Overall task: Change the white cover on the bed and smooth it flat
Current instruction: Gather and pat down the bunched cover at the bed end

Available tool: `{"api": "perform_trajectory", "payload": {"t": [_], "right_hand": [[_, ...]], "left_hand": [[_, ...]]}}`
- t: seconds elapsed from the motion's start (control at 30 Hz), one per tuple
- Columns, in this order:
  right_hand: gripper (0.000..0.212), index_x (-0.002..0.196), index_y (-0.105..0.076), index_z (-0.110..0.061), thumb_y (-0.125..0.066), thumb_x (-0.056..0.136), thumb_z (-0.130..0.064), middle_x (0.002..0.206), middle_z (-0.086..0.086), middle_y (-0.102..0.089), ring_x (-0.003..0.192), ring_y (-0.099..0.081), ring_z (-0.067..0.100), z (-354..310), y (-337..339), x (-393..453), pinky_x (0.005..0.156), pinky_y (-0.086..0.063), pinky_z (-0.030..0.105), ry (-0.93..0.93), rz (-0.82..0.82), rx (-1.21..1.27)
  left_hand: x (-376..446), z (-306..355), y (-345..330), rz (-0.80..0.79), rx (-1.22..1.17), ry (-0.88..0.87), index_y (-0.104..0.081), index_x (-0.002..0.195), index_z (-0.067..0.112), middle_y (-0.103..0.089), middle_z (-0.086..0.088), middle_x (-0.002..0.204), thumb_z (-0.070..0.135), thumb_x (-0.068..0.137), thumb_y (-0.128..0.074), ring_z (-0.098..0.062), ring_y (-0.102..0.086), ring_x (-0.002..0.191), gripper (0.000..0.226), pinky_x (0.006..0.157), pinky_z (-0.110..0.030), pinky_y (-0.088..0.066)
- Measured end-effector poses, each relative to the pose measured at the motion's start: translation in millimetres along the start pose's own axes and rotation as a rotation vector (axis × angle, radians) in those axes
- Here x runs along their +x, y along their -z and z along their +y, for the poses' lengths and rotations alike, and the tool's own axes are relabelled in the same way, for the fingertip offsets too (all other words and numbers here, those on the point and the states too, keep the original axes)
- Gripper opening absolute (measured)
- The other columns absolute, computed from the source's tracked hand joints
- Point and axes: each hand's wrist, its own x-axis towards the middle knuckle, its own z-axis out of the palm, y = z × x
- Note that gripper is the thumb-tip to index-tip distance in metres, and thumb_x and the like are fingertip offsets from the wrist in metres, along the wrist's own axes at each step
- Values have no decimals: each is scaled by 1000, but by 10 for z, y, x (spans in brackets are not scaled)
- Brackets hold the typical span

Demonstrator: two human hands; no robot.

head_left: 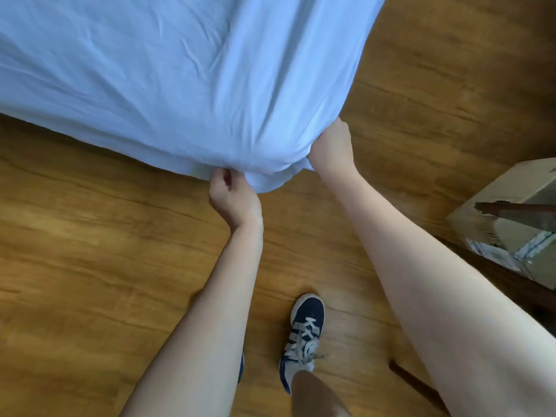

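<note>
Fingers on both sides are curled into cloth at the bed's corner, as far as I can see: my left hand [231, 200] pinches the lower hem of the white cover [168, 85] between thumb and bent fingers, and my right hand [332, 145] has its fingers tucked out of sight under the fabric on the other side of the corner, so I cannot tell exactly how they lie, only that they grip a bunched fold. Between the two hands the cover hangs in a gathered pouch over the corner, while the rest of it lies spread across the bed above, creased in long soft ridges. I judge it light, limp and thin; it will follow any pull, bunch readily and hold no shape of its own, and it does not look slippery. The hem at the corner seems the sensible place to hold, since tension from there should run diagonally across the wrinkled top. Below me is the wooden floor [105, 236], my blue shoe [304, 329], and a cardboard box [511, 224] off to the right, well apart from the bed.
</note>
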Motion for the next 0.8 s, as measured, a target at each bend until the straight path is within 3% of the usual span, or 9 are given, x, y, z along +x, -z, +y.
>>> {"api": "perform_trajectory", "payload": {"t": [0.13, 0.23, 0.3, 0.33, 0.4, 0.47, 0.57, 0.67, 0.8], "right_hand": [[39, 57, -24, -21, -42, 87, -3, 58, -5, -31, 57, -27, 10, -57, -95, 87, 58, -28, 28, -9, 2, 250], [35, 57, -26, -19, -42, 85, -5, 56, -5, -32, 55, -29, 9, -108, -64, -54, 53, -29, 28, -52, -8, 239], [16, 59, -39, -12, -43, 75, -12, 56, -1, -45, 58, -42, 12, -59, -18, -205, 50, -43, 33, -71, -18, 373], [10, 65, -49, -8, -44, 71, -15, 62, 3, -54, 61, -50, 14, -4, 3, -265, 57, -52, 42, -64, -10, 445], [26, 82, -58, 0, -46, 69, -19, 77, 9, -67, 66, -63, 12, 39, 54, -359, 68, -57, 48, -94, -43, 515], [26, 81, -53, 4, -45, 68, -17, 75, 15, -64, 62, -62, 13, 57, 58, -399, 61, -53, 46, -108, -70, 538], [8, 68, -40, -1, -45, 72, -6, 67, 11, -43, 62, -43, 17, 5, 50, -449, 56, -39, 33, -126, -44, 637], [21, 65, -45, -8, -46, 80, 7, 65, 6, -41, 56, -42, 12, 1, 71, -498, 51, -43, 22, -217, -40, 896], [17, 56, -40, -11, -42, 52, 6, 54, -2, -39, 50, -37, 13, -77, 94, -579, 49, -34, 23, -280, -80, 1192]], "left_hand": [[-54, 29, -26, -19, -3, 28, -49, 61, 26, -50, 6, 55, 12, 86, -50, -22, -45, 60, 28, 60, -39, -43], [-152, 168, 39, -83, -98, 187, -53, 82, 23, -64, 2, 74, 12, 93, -49, -15, -59, 62, 16, 56, -30, -53], [-243, 246, 111, -151, -158, 261, -54, 93, 29, -67, 2, 91, 19, 94, -54, -12, -69, 79, 10, 66, -29, -58], [-291, 269, 143, -172, -181, 277, -55, 97, 29, -68, 2, 97, 21, 94, -57, -13, -69, 87, 9, 69, -30, -58], [-345, 287, 185, -185, -213, 314, -57, 104, 24, -68, -1, 106, 21, 92, -62, -15, -69, 96, 14, 71, -31, -57], [-347, 313, 198, -157, -207, 348, -59, 110, 20, -68, -4, 112, 19, 91, -63, -17, -68, 100, 19, 70, -29, -56], [-345, 386, 227, -91, -151, 332, -59, 111, 16, -66, -7, 116, 17, 92, -62, -18, -67, 99, 19, 74, -30, -56], [-405, 474, 299, -107, -112, 321, -62, 98, 19, -69, -6, 104, 18, 93, -60, -18, -68, 93, 5, 75, -30, -57], [-463, 503, 422, -83, -47, 272, -62, 102, 17, -69, -3, 98, 17, 97, -55, -14, -68, 89, 9, 77, -30, -58]]}}
